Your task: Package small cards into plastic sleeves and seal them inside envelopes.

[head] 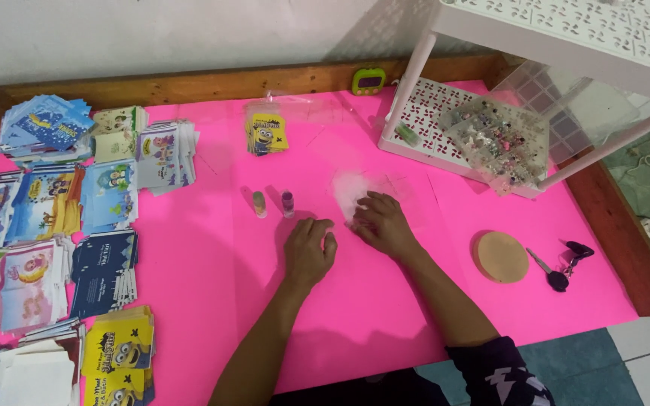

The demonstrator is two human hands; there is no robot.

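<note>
The right hand [379, 222] lies knuckles up on the pink table [385, 316], fingers curled down and pressed onto a small clear plastic bag [351, 188] that pokes out just beyond its fingertips. Whether the fingertips pinch the bag or only pin it flat cannot be told. The left hand [308, 248] rests just beside it, touching or nearly so, loosely closed into a soft fist; nothing can be seen inside it.

Two small glitter vials [273, 203], one greenish, one purple, stand upright just past the left hand's knuckles. A forward nudge of that hand would likely tip them, and if they are loosely capped the contents would scatter over the sheet. The bag is thin and almost see-through against the pink, so it could slide or crumple under the right hand's pressure.

Both forearms reach forward from the body, converging toward the middle. A round wooden disc [499, 256] and a bunch of keys [563, 265] lie well apart to the right of the right forearm.
</note>
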